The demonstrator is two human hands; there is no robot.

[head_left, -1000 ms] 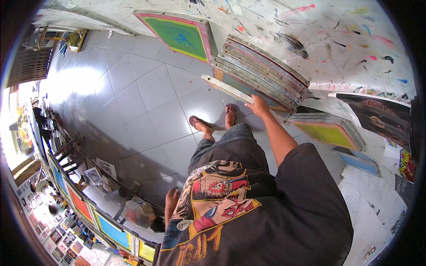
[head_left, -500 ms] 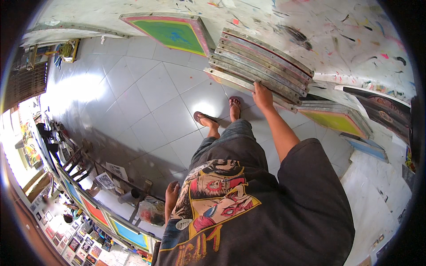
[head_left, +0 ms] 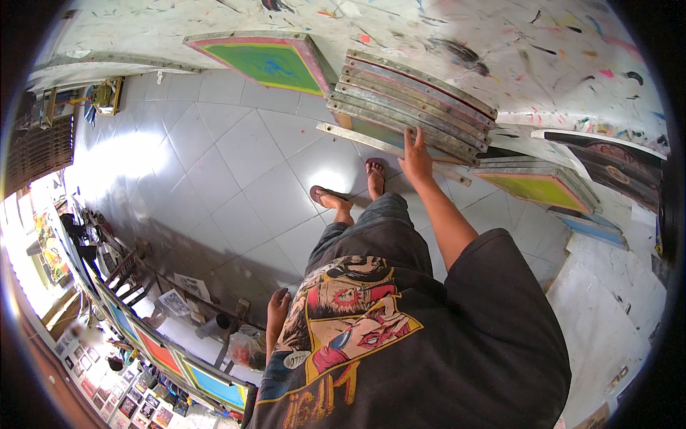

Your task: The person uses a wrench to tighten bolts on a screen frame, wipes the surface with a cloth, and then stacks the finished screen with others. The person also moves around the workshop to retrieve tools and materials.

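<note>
A stack of wooden-edged screen printing frames (head_left: 421,106) leans against the paint-marked wall ahead. The front screen printing frame (head_left: 357,138) is tipped away from the others, toward me. My right hand (head_left: 416,157) is closed on its upper edge, thumb on the near side and fingers reaching over behind it; its lower part is hidden. Down beside my hip hangs my left hand (head_left: 277,311), its fingers loosely curled and nothing visible in them.
A green-meshed screen (head_left: 264,63) leans on the wall left of the stack. Yellow-green screens (head_left: 532,187) and a blue one (head_left: 593,229) stand to the right. A rack (head_left: 153,286) with papers and coloured screens (head_left: 214,384) runs along the left, beside the tiled floor (head_left: 236,157).
The front frame has tilted away from the stack toward me, opening a gap behind it. My right hand has shifted slightly down and left with it. My left hand stays at my side.
</note>
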